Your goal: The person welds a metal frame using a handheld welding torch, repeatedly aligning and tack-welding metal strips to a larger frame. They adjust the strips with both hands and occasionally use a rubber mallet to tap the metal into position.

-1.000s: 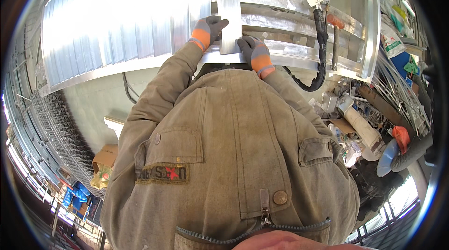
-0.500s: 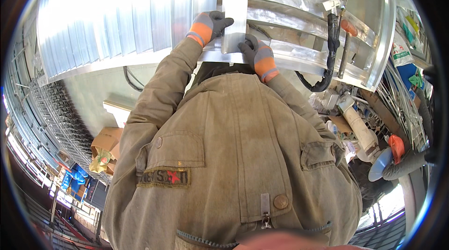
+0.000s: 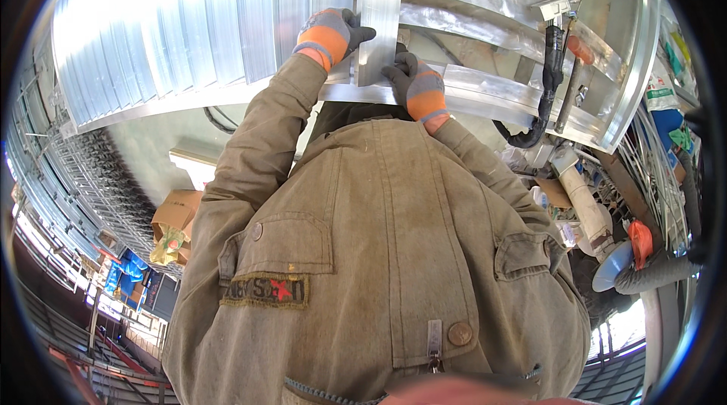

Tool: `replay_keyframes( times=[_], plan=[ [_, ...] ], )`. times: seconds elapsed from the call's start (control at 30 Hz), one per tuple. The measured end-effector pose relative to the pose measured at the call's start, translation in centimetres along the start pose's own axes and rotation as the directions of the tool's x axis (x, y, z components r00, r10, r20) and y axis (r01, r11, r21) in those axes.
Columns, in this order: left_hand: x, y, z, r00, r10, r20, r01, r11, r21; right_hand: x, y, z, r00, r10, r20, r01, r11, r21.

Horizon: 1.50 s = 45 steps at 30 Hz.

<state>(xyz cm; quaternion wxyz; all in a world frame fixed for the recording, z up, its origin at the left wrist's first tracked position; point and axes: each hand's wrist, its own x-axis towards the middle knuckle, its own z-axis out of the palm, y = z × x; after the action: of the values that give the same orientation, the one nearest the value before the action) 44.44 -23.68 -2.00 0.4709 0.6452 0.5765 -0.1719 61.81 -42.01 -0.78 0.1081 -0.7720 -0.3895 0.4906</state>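
A flat, shiny metal slat (image 3: 380, 11) lies lengthwise away from me across a metal frame (image 3: 473, 98). My left hand (image 3: 330, 35), in a grey and orange glove, is closed on the slat's left edge, its thumb stretched over the top face. Nearer me, my right hand (image 3: 418, 85), in a matching glove, pinches the right edge close to the slat's near end. The undersides of the slat and the fingertips below it are hidden. Left of it, several similar slats (image 3: 219, 34) lie side by side, bright with glare.
Curved bare crossbars (image 3: 477, 26) span the frame on the right. A black-wrapped cable with a torch-like end (image 3: 553, 64) and a hammer-like tool with an orange end (image 3: 568, 91) rest there. A cardboard box (image 3: 176, 212) stands low left; a grey hose (image 3: 655, 276) lies low right.
The whole view has shifted slightly, with the frame's right side moving outward. Both hands stay on the same slat, the left a little lower on its edge.
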Motion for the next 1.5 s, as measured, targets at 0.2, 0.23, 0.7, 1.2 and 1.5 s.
replay_keyframes(
  times=[0.2, 0.23, 0.7, 1.2, 1.5],
  plan=[
    [0.0, -0.1, -0.5, 0.999, -0.041, 0.004, 0.041, 0.998, 0.056, 1.0, -1.1, 0.1, 0.999, -0.016, 0.030, 0.016, 1.000, -0.022],
    [-0.1, 0.1, -0.7, 0.999, -0.047, 0.003, 0.047, 0.996, 0.070, 1.1, -1.1, 0.1, 0.999, -0.006, 0.034, 0.007, 1.000, -0.030],
    [-0.9, 1.5, -1.7, 0.999, -0.052, 0.016, 0.049, 0.990, 0.134, 1.9, -0.3, 0.7, 0.999, 0.033, 0.041, -0.032, 0.999, -0.022],
    [-0.9, 1.4, -1.3, 0.993, -0.119, 0.008, 0.118, 0.987, 0.110, 2.3, 0.2, 1.1, 0.995, 0.028, 0.092, -0.023, 0.998, -0.060],
    [-0.1, 2.0, -1.7, 0.982, -0.186, 0.035, 0.182, 0.979, 0.092, 2.3, -0.1, 0.8, 0.993, 0.023, 0.117, -0.012, 0.996, -0.093]
  ],
)
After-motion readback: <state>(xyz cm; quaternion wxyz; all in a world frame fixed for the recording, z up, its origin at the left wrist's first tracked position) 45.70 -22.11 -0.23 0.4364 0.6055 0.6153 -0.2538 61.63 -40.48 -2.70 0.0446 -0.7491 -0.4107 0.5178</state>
